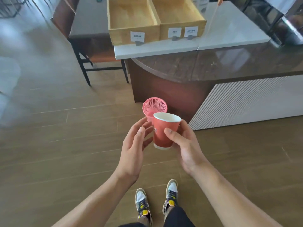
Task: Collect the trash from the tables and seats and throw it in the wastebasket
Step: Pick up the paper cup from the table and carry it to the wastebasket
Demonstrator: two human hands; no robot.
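One cup (164, 133), one wastebasket (155, 106)

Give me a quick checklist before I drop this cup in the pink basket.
1. Right hand grips the paper cup: ok.
2. Left hand holds nothing, fingers straight beside the cup: ok.
3. Wastebasket upright on the floor, mouth open: ok.
4. Cup directly above the basket: cannot tell, they only overlap in the view.
5. Cup empty: cannot tell, only its upper inside shows.
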